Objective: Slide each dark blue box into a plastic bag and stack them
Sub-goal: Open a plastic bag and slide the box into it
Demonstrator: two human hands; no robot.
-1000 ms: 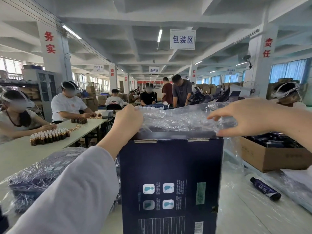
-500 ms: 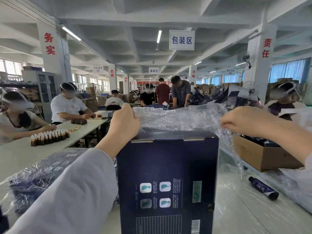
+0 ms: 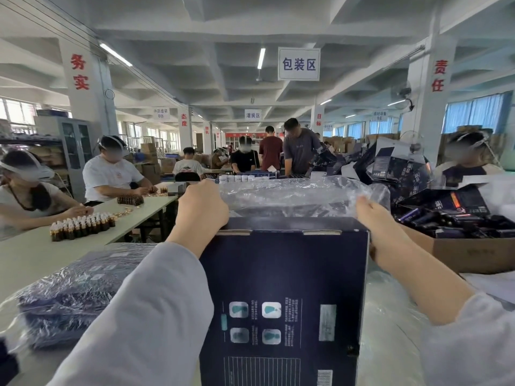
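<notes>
Two fists — L hand [image 3: 202, 208] & R hand [image 3: 376, 222] — fingers curled on plastic bag [image 3: 292, 193] mouth atop dark blue box [image 3: 281, 268].

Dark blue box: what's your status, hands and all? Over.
Left hand and right hand each grip the plastic bag. Dark blue box upright, bag bunched at its top edge. Cardboard carton close on the right.

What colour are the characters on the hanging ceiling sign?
Dark blue on a white sign; head view.
</notes>
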